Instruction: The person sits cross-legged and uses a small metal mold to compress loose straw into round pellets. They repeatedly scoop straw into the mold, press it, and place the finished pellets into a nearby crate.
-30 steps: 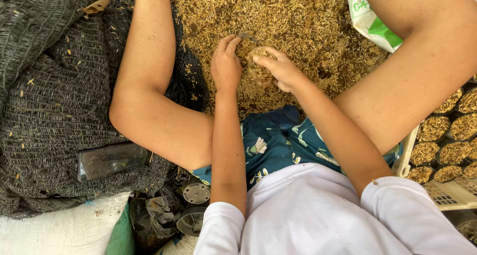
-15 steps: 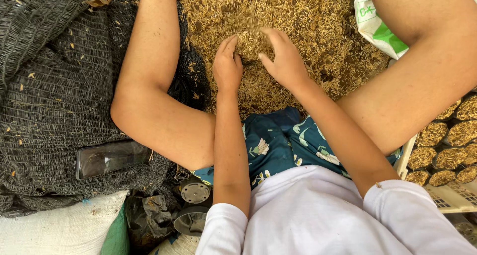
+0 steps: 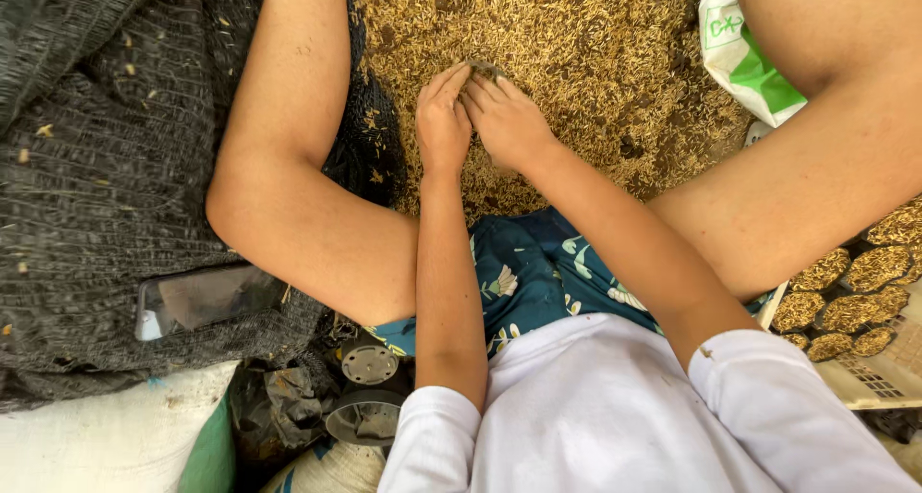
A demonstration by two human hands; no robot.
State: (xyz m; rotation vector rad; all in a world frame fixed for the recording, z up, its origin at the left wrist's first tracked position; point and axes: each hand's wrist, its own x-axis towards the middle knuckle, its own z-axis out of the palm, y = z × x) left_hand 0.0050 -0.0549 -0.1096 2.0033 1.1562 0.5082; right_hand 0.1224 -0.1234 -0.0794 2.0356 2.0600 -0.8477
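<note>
A wide heap of golden rice husk (image 3: 576, 42) lies on the ground between my bare knees. My left hand (image 3: 442, 119) and my right hand (image 3: 509, 119) rest on the heap side by side, touching. Their fingertips close together around a small dark object (image 3: 483, 69), which is mostly hidden by the fingers and husk. My white sleeves and blue flowered shorts (image 3: 523, 272) show below the hands.
Black mesh netting (image 3: 86, 186) covers the left side, with a phone (image 3: 206, 299) lying on it. A white and green bag (image 3: 744, 56) sits at the upper right. A tray of husk-filled cells (image 3: 850, 306) stands at the right. Dark plastic pots (image 3: 368, 366) and a white sack (image 3: 96, 445) lie near my left leg.
My hands were a little apart on the husk, the right one moving over it. Now they are pressed together with fingertips joined on the small dark object.
</note>
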